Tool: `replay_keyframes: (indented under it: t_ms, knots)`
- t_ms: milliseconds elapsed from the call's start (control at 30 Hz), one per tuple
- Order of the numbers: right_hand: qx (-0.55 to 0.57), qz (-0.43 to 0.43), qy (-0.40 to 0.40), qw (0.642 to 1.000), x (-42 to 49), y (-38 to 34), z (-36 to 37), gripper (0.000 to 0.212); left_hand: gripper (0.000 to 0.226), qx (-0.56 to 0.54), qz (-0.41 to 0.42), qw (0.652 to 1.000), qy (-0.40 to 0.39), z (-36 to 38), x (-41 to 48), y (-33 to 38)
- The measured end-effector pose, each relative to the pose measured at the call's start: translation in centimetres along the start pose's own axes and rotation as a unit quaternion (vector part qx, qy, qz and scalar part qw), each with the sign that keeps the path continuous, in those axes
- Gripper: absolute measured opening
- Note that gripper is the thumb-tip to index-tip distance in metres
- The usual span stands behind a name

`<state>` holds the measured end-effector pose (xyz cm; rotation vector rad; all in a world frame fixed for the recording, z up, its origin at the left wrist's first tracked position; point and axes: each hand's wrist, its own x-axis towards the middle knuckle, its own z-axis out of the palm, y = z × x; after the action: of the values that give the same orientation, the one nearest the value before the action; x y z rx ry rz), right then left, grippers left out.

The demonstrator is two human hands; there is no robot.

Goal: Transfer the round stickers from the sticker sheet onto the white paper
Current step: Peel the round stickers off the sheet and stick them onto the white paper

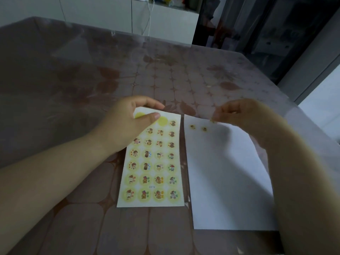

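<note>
The sheet point(152, 170) lies toward the bench's point(92, 70) near edge, with the paper point(224, 181) just beside it on the right. The left hand point(128, 124) pinches the sheet's far corner. The right hand point(237, 115) pinches a sticker point(213, 121) at the paper's far edge, near two stickers point(192, 127) already stuck.

A table point(77, 67) is covered by a brown cloth point(77, 227) patterned with leaves and rounded tiles, over which a clear plastic cover point(165, 52) is laid. A sticker sheet point(152, 183) is laid on it, its far end raised. Just beside it on the right, across a narrow gap, a white paper point(226, 181) is spread flat. A small pale speck point(208, 86) is seen farther back.
</note>
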<state>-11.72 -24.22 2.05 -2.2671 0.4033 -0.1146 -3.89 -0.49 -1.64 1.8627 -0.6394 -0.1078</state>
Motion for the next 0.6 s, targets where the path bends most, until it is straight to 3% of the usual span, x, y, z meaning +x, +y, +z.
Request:
replay_keyframes:
  t_ms: [133,600]
  knots:
    - [-0.046,0.070,-0.027,0.996,0.7,1.4,-0.3,0.003,0.011,0.011,0.003,1.000,0.004,0.1,0.0,0.1]
    - [-0.061,0.085,0.008,0.994,1.1,1.7,0.2,0.009,0.014,0.015,0.004,1.000,0.001,0.0,0.1,0.1]
